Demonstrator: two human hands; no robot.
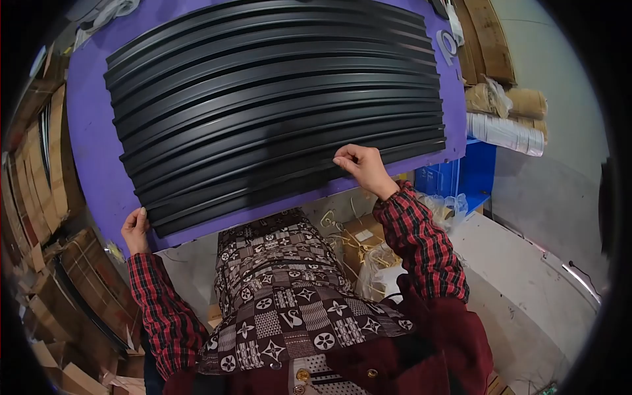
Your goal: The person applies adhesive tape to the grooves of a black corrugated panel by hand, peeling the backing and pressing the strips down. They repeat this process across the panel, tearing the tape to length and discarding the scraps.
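Note:
Long black ribbed strips (pixel 276 99) lie side by side across a purple tabletop (pixel 92 145). My left hand (pixel 136 232) is at the left end of the strips nearest me, its thumb and fingers closed at a strip's end. Over the front strips, right of the middle, is my right hand (pixel 366 170). Its thumb and forefinger are pinched together with the other fingers curled. Whatever lies in that pinch, if anything, is too small to make out.
A white tape roll (pixel 447 43) sits at the table's right edge. Beyond it are wrapped rolls (pixel 507 131) and a blue crate (pixel 454 172). Cardboard boxes (pixel 39 184) stack up on the left. Below the table, a plastic bag (pixel 378 266) lies among clutter.

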